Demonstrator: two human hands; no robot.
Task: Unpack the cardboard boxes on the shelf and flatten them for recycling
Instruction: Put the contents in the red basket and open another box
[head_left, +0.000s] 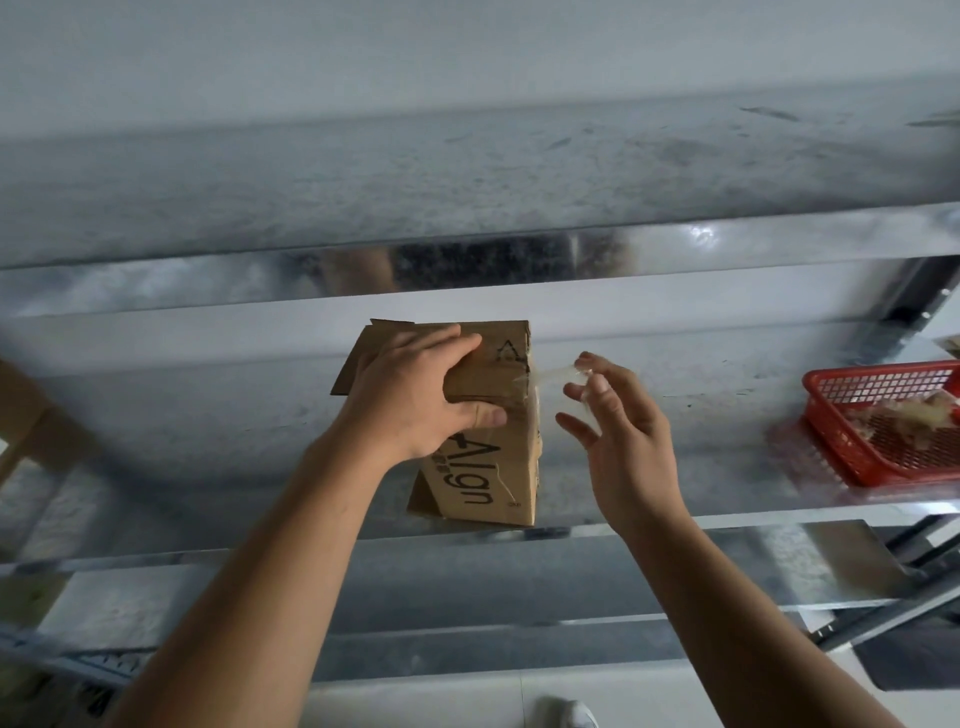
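A galvanised metal shelf (208, 415) runs across the view under another metal deck; at its far left edge, well apart from the fingers, sits blurred brown cardboard (21, 415); the left hand (410, 395) grips the top of a cardboard box (483, 467) standing upright on the shelf, fingers (447, 338) curled over its upper face and thumb pressed on the front; just right of it, a strip of clear tape (550, 376) stretches from the box's edge to the right hand (623, 436), pinched between its fingers (602, 366), the others spread loose; well right stands a red basket (841, 452) holding crumpled scraps.
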